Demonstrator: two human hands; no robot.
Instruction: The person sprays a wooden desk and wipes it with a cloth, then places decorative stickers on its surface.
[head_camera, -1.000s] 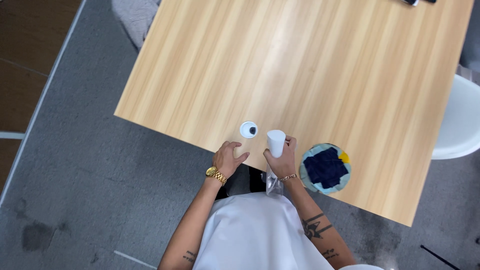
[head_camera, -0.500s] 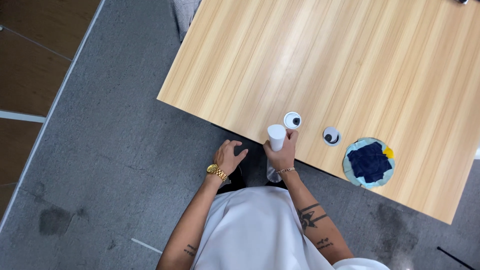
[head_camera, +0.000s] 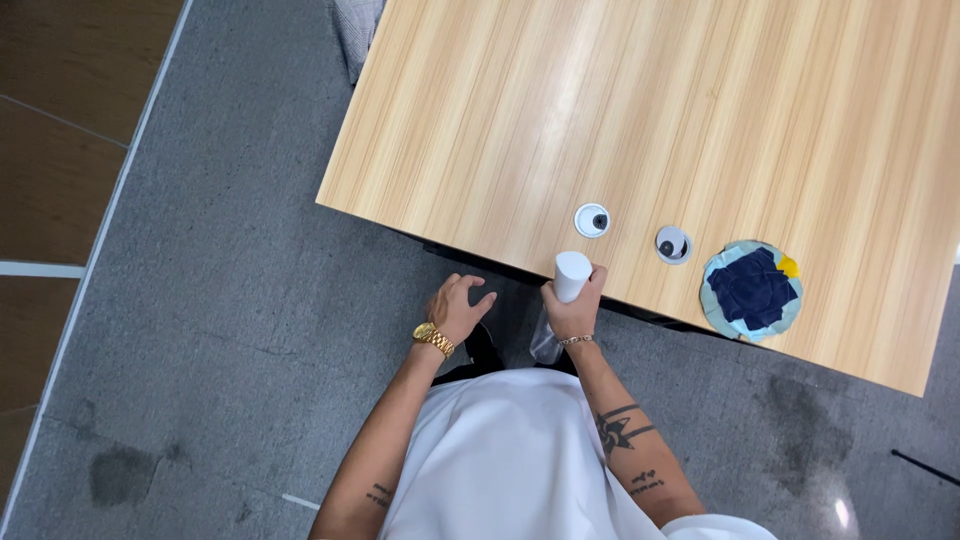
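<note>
My right hand (head_camera: 575, 306) is wrapped around a white cylinder-shaped bottle (head_camera: 570, 273), held upright at the near edge of the light wooden table (head_camera: 640, 110). My left hand (head_camera: 461, 307) hovers off the table over the grey floor, fingers loosely curled and holding nothing, a gold watch on its wrist. Two small white round caps with dark centres lie on the table just beyond the bottle: one (head_camera: 592, 220) straight ahead, the other (head_camera: 672, 243) to its right. Further right sits a round light-blue dish (head_camera: 716, 297) holding a dark blue crumpled cloth (head_camera: 752, 286).
The table's near edge runs diagonally, its corner at the left. Grey carpet floor (head_camera: 230, 320) lies to the left and below. A strip of brown wooden floor (head_camera: 60, 150) is at the far left. Something grey (head_camera: 355, 30) stands past the table's left edge.
The view has shifted so the table sits further right and up. Both hands have come off the table top to its near edge; a second cap has come into sight.
</note>
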